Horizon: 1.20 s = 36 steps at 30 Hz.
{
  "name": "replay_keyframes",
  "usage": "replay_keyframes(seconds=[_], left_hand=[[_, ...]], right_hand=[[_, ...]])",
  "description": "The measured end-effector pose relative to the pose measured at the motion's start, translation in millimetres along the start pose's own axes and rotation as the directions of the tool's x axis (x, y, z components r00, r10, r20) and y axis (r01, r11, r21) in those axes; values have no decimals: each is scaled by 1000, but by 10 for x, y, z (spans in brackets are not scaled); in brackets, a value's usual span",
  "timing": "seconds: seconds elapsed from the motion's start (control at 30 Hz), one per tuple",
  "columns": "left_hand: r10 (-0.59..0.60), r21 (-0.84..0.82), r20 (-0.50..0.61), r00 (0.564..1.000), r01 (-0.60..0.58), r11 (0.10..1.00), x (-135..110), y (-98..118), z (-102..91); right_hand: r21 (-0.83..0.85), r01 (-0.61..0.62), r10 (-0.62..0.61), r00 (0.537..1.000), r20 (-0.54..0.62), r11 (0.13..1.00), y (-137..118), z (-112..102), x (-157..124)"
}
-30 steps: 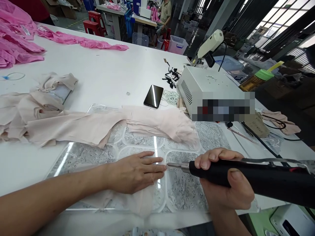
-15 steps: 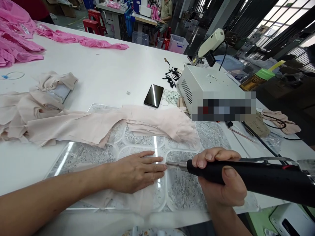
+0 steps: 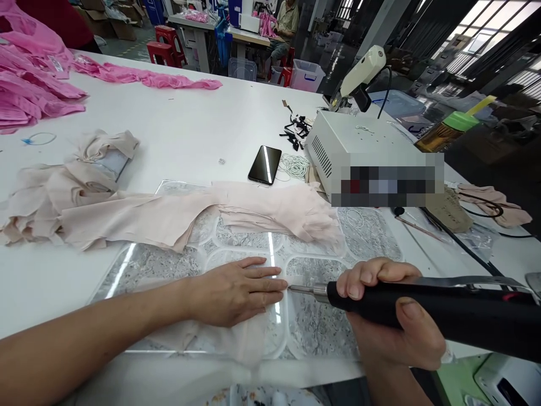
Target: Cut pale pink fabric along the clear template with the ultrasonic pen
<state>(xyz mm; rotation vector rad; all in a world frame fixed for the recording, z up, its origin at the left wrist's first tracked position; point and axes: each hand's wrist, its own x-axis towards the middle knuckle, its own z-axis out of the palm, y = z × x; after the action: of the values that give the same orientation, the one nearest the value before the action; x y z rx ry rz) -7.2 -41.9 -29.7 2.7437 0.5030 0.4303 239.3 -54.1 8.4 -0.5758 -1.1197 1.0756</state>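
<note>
My left hand [image 3: 236,293] lies flat with fingers stretched out, palm down on a thin, sheer pale fabric piece [image 3: 249,344]. Beneath is a clear-topped mat with a grey marbled pattern [image 3: 321,327]. My right hand [image 3: 389,316] is wrapped round a thick black handheld tool [image 3: 465,310] with a slim metal tip and a lever along its top. That tip points left, close to my left fingertips. Whether it touches the fabric, I cannot tell. Beyond my hands, a stack of pale pink fabric pieces [image 3: 274,208] lies across the mat's far part.
A grey box unit [image 3: 372,135] stands at the right with a black cable [image 3: 460,242] near it. A phone [image 3: 265,164], a coil of pale cord [image 3: 295,166] and black scraps [image 3: 296,132] lie beside it. Pink garments [image 3: 34,84] cover the far left; a person [image 3: 285,28] sits beyond.
The tool and my right hand have shifted slightly right, and the tool's rear end sits a little lower. My left hand stays flat in nearly the same place. The view has moved slightly.
</note>
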Motion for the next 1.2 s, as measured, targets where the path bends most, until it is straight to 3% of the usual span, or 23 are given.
replay_keyframes(seconds=[0.6, 0.8, 1.03, 1.2], left_hand=[[12, 19, 5, 1000, -12, 1000, 0, -4, 4], [14, -48, 45, 999, -12, 999, 15, -20, -50], [-21, -43, -66, 998, 18, 999, 27, 49, -278], [-172, 125, -165, 971, 193, 973, -93, 295, -237]], right_hand=[[-18, 5, -5, 1000, 17, 1000, 1, 19, -6], [24, 27, -25, 996, -83, 999, -1, -29, 25], [8, 62, -60, 990, -124, 998, 53, -50, 27], [18, 76, -74, 990, -121, 997, 71, -32, 4]])
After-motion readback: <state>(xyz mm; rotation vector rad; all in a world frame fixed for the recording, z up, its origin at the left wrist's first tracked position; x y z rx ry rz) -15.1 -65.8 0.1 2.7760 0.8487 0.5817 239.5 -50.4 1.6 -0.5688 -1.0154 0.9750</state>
